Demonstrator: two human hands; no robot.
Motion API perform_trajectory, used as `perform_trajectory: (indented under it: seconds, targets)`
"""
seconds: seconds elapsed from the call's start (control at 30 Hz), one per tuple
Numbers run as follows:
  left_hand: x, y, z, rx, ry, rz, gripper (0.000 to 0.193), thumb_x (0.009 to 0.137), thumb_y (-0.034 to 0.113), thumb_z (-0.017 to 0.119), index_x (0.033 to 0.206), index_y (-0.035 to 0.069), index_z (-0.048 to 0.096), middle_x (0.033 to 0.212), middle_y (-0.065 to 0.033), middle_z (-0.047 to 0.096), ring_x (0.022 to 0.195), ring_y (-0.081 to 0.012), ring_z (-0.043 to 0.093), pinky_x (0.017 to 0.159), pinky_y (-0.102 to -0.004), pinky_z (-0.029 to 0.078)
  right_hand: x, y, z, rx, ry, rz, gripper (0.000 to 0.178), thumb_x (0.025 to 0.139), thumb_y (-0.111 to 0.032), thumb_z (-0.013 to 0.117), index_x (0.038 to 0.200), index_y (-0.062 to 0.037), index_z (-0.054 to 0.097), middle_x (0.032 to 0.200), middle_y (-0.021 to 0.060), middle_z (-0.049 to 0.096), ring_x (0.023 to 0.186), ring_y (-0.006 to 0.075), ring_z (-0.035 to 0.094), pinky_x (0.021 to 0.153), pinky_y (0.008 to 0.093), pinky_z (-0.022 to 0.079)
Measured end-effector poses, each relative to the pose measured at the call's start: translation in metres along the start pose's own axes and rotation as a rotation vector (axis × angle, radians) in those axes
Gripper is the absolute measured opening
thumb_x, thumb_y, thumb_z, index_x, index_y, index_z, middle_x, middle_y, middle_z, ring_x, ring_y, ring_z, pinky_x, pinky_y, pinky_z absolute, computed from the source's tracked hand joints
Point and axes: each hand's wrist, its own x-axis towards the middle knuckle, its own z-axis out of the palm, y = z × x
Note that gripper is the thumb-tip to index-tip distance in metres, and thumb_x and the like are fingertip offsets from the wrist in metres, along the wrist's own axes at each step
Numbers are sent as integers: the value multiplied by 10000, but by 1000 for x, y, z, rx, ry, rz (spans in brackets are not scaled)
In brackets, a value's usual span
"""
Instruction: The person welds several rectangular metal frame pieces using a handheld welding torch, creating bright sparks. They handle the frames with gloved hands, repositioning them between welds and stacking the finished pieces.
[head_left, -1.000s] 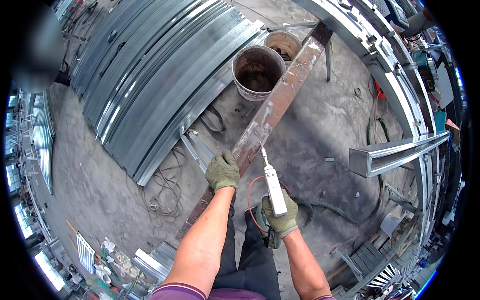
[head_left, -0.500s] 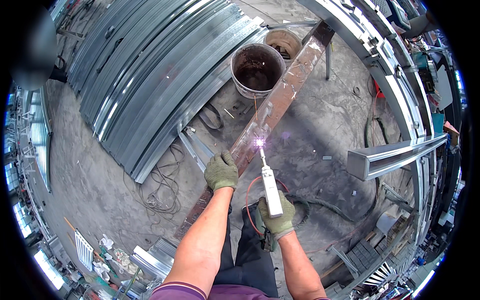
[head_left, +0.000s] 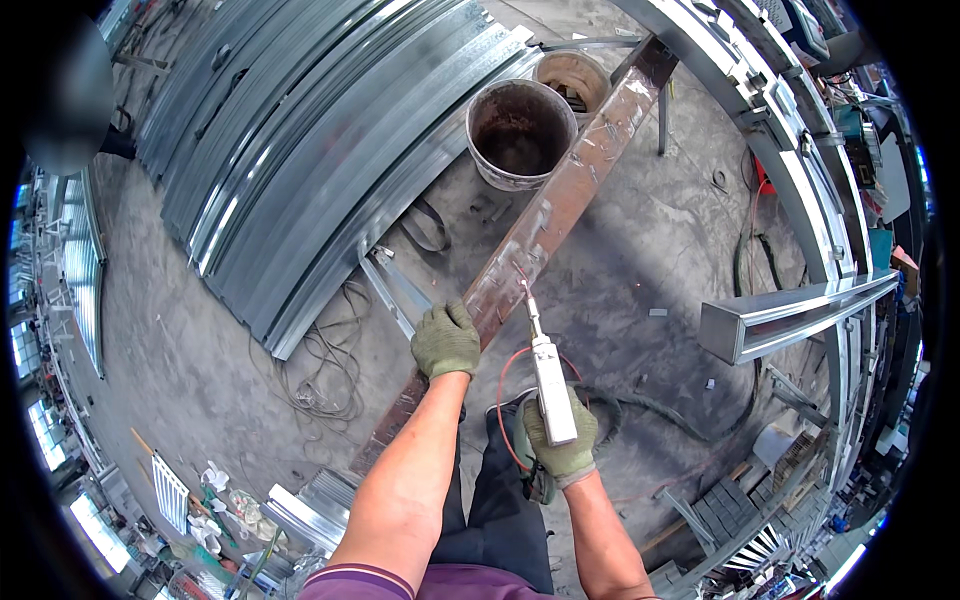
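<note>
My left hand (head_left: 446, 340), in a green work glove, has its fingers curled over the near-left edge of a long, rusty steel beam (head_left: 548, 217). The beam slants from lower left to upper right, with small metal bits along its top. In my right hand (head_left: 568, 447), also gloved in green, is a white welding gun (head_left: 555, 392) with a narrow metal nozzle. Its tip is close to the beam's right edge, where a faint reddish spot shows but no bright flash. Whether the tip touches the beam I cannot tell. A red hose (head_left: 503, 412) loops beside the gun.
Beyond the beam stand a dirty white bucket (head_left: 498, 178) and a second bucket (head_left: 602, 72) holding small pieces. Long galvanized metal profiles (head_left: 330, 190) lie stacked at left, near tangled cable (head_left: 330, 385). A shiny rectangular frame (head_left: 722, 332) juts in from the right-hand metal rack (head_left: 815, 215).
The bright violet-white flash at the gun's tip has gone out. The gun and my right hand have shifted slightly right and nearer to me. My left hand stays on the beam.
</note>
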Motion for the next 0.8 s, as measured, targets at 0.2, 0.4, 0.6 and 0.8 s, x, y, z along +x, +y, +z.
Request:
perform_trajectory:
  seconds: [0.2, 0.4, 0.6, 0.8]
  targets:
    - [0, 1, -4, 24, -35, -13, 499, 1097, 434, 396, 1065, 51, 714, 1079, -192, 736, 1023, -427, 692, 913, -537, 532, -2, 2, 5, -7, -33, 123, 202, 866, -256, 773, 948, -92, 689, 807, 121, 683, 702, 359, 698, 608, 460, 555]
    - [0, -3, 4, 1, 18, 27, 446, 1078, 422, 430, 1080, 86, 723, 1040, -168, 750, 984, -408, 705, 885, -539, 546, 0, -3, 0, 5, -87, 215, 196, 875, -219, 783, 984, -82, 694, 860, 126, 683, 747, 344, 698, 655, 444, 556]
    - [-1, -4, 8, 1, 49, 48, 416, 1073, 406, 461, 1087, 91, 732, 1033, -164, 751, 969, -405, 708, 869, -542, 550, -4, 5, 4, -45, -112, 131, 201, 872, -225, 789, 972, -79, 693, 857, 123, 677, 740, 346, 694, 650, 439, 556]
    - [0, -8, 10, -5, 51, 39, 426, 1074, 411, 462, 1090, 84, 734, 1048, -165, 750, 988, -397, 705, 887, -533, 545, -3, 3, 5, -38, -100, 122, 211, 860, -222, 794, 973, -75, 693, 855, 125, 680, 743, 352, 697, 652, 445, 559]
